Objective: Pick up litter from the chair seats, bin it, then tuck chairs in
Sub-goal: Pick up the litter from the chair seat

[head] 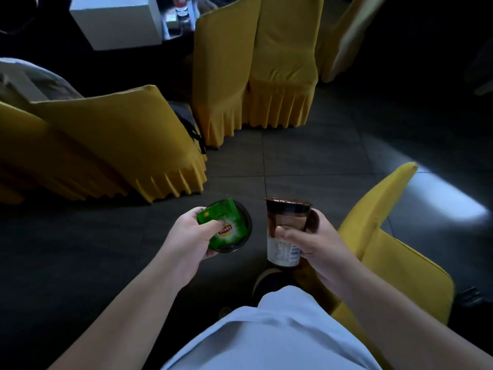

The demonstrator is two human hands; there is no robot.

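My left hand [190, 236] grips a green Lipton tea packet [226, 227] together with a dark round lid [246, 225] that shows beneath the packet. My right hand [317, 237] is wrapped around a clear plastic cup [284, 231] with brown residue inside and a white label low on its side. I hold both in front of my waist, above the dark tiled floor. A yellow-covered chair [394, 252] stands just to my right, its back near my right arm.
Two yellow-covered chairs [112, 145] stand at left, another pair [256, 65] straight ahead, a further one [344, 41] at top right. A dark bag [190, 129] hangs by the left chair. A white box [117, 20] and bottles [182, 12] sit on a table behind.
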